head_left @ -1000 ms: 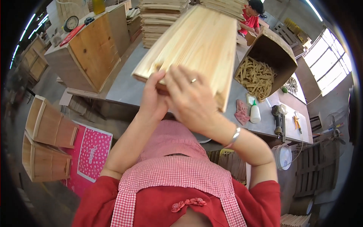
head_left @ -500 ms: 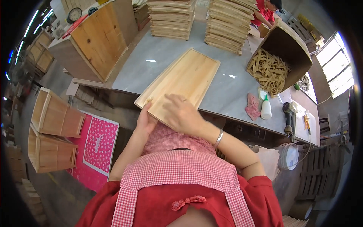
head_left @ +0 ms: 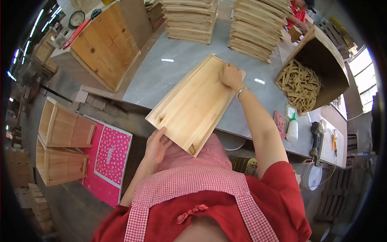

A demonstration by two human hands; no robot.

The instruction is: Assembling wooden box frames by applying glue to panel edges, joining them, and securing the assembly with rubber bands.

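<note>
A pale, flared wooden panel (head_left: 193, 109) lies aslant over the front edge of the grey table, its near end jutting out above my lap. Beneath it, the edge of another piece shows along the left side. Knots or rough patches mark its near corners. My left hand (head_left: 156, 144) grips the near left edge, thumb at the rim and some fingers hidden under the wood. At the far right corner, my right hand (head_left: 232, 76) is closed over the panel's edge, its fingertips partly hidden.
Two tall stacks of wooden panels (head_left: 189, 24) stand at the back. An open box of tan strips (head_left: 299, 86) lies to the right, near a pink cloth (head_left: 279, 123), a green-tipped white bottle (head_left: 292, 130) and a nail gun (head_left: 316, 139). Wooden bins (head_left: 66, 165) sit lower left. A co-worker (head_left: 297, 16) is beyond.
My right hand has moved from the panel's near middle to its far right corner, with the arm stretched out. The panel's near end has turned, and the whole view has shifted slightly.
</note>
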